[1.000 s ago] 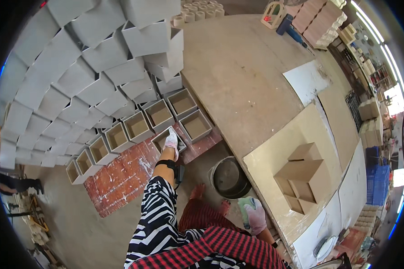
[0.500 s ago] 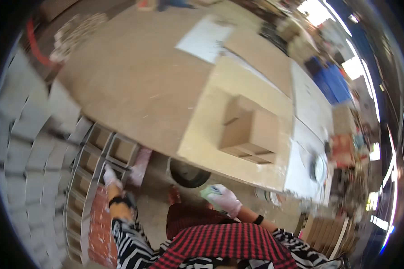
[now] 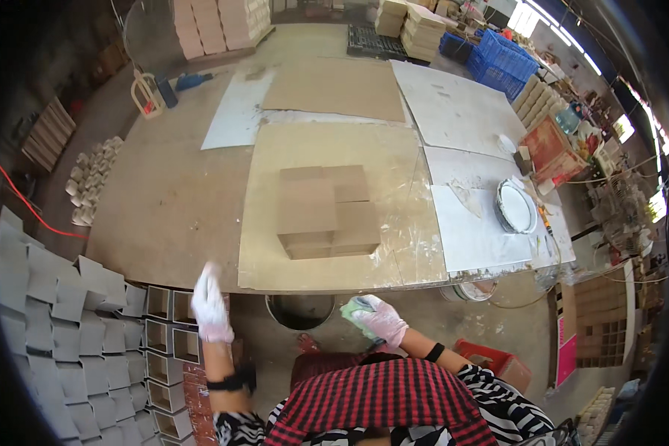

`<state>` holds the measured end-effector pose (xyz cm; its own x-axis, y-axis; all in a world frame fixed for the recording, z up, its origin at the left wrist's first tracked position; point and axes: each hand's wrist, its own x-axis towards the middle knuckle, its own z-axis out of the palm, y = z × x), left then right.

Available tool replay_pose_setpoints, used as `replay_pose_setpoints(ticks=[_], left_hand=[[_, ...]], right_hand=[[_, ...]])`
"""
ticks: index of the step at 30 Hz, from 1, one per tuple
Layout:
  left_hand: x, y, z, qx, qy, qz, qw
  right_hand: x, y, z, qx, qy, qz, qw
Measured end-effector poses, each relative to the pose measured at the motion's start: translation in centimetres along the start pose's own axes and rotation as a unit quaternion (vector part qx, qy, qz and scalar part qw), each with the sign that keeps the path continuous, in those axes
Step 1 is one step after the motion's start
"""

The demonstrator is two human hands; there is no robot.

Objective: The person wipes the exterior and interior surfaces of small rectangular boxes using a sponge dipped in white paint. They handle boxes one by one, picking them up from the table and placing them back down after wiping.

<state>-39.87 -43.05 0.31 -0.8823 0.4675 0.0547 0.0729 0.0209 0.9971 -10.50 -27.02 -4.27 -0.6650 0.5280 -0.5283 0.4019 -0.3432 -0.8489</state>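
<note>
My left hand (image 3: 212,308), in a white glove, is raised by the table's near edge. Its fingers stretch out together and nothing shows in them. Below and left of it stand grey-walled open boxes (image 3: 158,333) with brown insides, stacked in a column. My right hand (image 3: 383,320), gloved in white with pinkish patches, grips a crumpled green sponge or cloth (image 3: 358,315) in front of my body. On the table ahead sits a group of plain brown cardboard boxes (image 3: 308,212), pushed against one another.
The wide table (image 3: 178,223) is covered with boards and sheets. A white-rimmed basin (image 3: 516,207) stands on its right side. Under the near edge is a dark round tub (image 3: 299,311). Many grey pieces (image 3: 67,342) are piled at left; a red crate (image 3: 494,362) is at lower right.
My left hand has come away from the grey boxes and up to the table edge. My right hand keeps the green sponge or cloth. The view has swung round to face the table more squarely.
</note>
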Motion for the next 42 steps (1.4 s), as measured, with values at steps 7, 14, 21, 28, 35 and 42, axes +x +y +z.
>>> replay_pose_setpoints(ticks=[7,14,21,28,35,42], left_hand=[[13.0,8.0,16.1,0.386,-0.282,0.213,0.852],[16.5,5.5,20.5,0.682,-0.401,0.139,0.596],[10.1,11.5,24.3,0.365,-0.358,0.149,0.847],[-6.5,9.8,38.4,-0.154,-0.307,-0.248,0.906],[-8.6,-7.9,51.7,-0.202,-0.316,-0.38,0.845],[-9.3,-14.6,59.8,-0.041,-0.321,-0.416,0.85]], right_hand=[[-5.6,1.0,-10.1,0.02,0.082,-0.048,0.995],[-10.2,4.2,-17.7,0.085,0.164,-0.07,0.98],[-13.4,8.2,-26.2,0.214,0.273,-0.094,0.933],[-13.4,7.7,-32.6,0.267,0.341,-0.144,0.89],[-10.4,-0.5,-36.7,0.04,0.398,-0.161,0.902],[-3.5,-7.8,-39.2,-0.337,0.378,-0.08,0.858]])
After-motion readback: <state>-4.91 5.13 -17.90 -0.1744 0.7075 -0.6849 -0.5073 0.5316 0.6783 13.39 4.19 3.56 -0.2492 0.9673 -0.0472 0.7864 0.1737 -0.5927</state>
